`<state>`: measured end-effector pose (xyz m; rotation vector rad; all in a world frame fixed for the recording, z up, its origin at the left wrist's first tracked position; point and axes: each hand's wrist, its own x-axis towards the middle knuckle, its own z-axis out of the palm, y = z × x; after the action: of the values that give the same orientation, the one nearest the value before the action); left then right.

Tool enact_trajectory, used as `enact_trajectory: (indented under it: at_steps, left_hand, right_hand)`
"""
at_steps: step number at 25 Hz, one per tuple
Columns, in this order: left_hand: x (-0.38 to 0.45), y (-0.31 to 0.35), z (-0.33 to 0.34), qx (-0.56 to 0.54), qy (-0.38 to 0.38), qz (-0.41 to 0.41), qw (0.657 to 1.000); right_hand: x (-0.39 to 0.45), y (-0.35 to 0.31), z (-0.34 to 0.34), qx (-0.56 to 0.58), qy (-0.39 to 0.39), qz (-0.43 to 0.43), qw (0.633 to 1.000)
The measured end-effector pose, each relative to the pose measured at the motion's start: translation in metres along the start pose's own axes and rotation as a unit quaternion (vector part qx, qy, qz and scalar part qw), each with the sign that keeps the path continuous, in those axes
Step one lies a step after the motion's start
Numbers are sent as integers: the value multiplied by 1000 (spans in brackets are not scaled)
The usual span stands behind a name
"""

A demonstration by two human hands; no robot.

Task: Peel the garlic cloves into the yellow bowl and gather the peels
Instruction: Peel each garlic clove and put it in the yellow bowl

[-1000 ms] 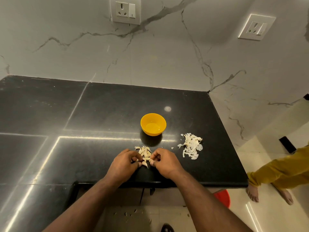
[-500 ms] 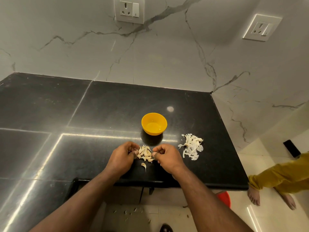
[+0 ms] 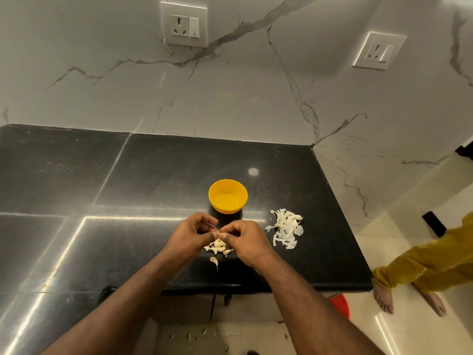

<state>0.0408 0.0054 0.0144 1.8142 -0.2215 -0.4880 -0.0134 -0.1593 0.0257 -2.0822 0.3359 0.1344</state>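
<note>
change: we've lifted both hands off the tabltop since a sec ago, one clove left lying at 6 o'clock of the garlic cloves (image 3: 217, 245) | left hand (image 3: 190, 235) and right hand (image 3: 245, 240) fingers pinching a clove between them | yellow bowl (image 3: 227, 196) at 12, looks empty | peels (image 3: 285, 228) piled at 3 | peeling barely started, we reckon

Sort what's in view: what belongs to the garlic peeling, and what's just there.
Job: small round yellow plastic bowl; pile of unpeeled garlic cloves; heap of papery white peels; left hand; right hand.

Lying about: two white wall sockets; red plastic stool.
</note>
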Motion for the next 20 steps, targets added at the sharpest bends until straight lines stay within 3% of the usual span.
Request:
enact_trajectory:
  at_steps: [8, 20]
  left_hand:
    - [2, 8, 4, -133, 2, -58, 989]
    - [6, 8, 8, -177, 2, -71, 982]
  right_hand:
    - [-3, -8, -5, 66, 17, 3, 998]
    - [-1, -14, -13, 164, -45, 90, 981]
